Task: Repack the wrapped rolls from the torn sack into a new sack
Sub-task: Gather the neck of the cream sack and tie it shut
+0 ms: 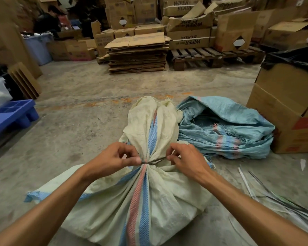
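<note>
A full cream woven sack (149, 201) with a red and blue stripe lies on the floor in front of me. Its neck is gathered and cinched by a thin dark tie (153, 163). My left hand (117, 158) pinches the tie at the left of the neck. My right hand (187, 159) pinches it at the right. The loose sack mouth (149, 118) flops away beyond the tie. A torn light blue sack (226, 128) lies crumpled and slack just to the right. The wrapped rolls are hidden inside.
A cardboard box (288, 110) lined with black plastic stands at right. Loose plastic strips (267, 197) lie on the floor at lower right. A blue plastic tray (11, 116) sits at left. Flattened cardboard (137, 55), a pallet (212, 55) and stacked boxes fill the back.
</note>
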`<state>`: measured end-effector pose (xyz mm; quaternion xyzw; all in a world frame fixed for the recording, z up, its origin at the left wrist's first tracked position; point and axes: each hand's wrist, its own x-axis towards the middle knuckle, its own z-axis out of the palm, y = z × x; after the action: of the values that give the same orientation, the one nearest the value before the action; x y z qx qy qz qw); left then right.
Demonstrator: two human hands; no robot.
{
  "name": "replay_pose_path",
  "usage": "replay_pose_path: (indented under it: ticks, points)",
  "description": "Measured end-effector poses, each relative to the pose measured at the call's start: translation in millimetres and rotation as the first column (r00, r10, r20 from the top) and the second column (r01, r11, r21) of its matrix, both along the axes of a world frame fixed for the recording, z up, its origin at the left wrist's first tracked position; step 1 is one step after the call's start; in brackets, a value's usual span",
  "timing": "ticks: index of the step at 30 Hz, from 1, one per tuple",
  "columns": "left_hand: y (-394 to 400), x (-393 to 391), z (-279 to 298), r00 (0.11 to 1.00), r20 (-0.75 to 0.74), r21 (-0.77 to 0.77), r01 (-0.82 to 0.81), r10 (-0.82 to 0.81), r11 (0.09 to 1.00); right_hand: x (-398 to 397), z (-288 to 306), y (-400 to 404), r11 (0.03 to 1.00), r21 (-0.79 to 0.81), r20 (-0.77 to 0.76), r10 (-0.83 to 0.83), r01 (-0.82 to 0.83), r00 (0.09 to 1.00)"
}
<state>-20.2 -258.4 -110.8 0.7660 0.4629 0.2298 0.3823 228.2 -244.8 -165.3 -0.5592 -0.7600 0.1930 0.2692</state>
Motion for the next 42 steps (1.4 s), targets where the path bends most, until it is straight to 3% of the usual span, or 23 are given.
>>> replay_pose_path:
  ticks: [3,5,7,9,11,16,21,26,29,34,42]
  points:
    - [-7,6,-10,0.960,0.250,-0.120,-0.098,0.125,0.988,7,6,-4,0.991,-0.059,-0.034,0.122,-0.123,0.992]
    - [-8,11,-21,0.909,0.354,-0.178,-0.166,0.221,0.970,11,12,-9,0.958,-0.175,-0.299,0.170,-0.229,0.939]
    - [-8,15,-29,0.866,0.412,-0.226,-0.206,0.285,0.952,14,18,-13,0.893,-0.288,-0.608,0.110,-0.347,0.787]
    - [-6,18,-35,0.823,0.469,-0.274,-0.209,0.321,0.939,15,19,-13,0.833,-0.323,-0.781,0.034,-0.450,0.624]
    - [-6,22,-37,0.789,0.506,-0.293,-0.224,0.349,0.930,10,18,-12,0.820,-0.300,-0.852,0.000,-0.487,0.524]
    - [-7,35,-36,0.740,0.518,-0.249,-0.349,0.429,0.903,-9,13,-17,0.858,-0.223,-0.921,-0.030,-0.463,0.388]
    - [-11,44,-39,0.720,0.497,-0.205,-0.445,0.485,0.872,-21,10,-24,0.850,-0.251,-0.913,-0.049,-0.463,0.406]
    - [-13,50,-43,0.685,0.475,-0.272,-0.483,0.552,0.833,-28,7,-25,0.862,-0.278,-0.910,-0.096,-0.424,0.403]
    - [-13,51,-44,0.712,0.472,-0.256,-0.454,0.520,0.853,-30,1,-27,0.872,-0.292,-0.904,-0.118,-0.392,0.410]
    - [-12,45,-54,0.818,0.408,-0.194,-0.355,0.405,0.914,-33,-9,-31,0.891,-0.314,-0.855,-0.115,-0.327,0.505]
    - [-15,50,-58,0.816,0.399,-0.153,-0.391,0.418,0.908,-36,-5,-37,0.921,-0.278,-0.843,-0.098,-0.272,0.528]
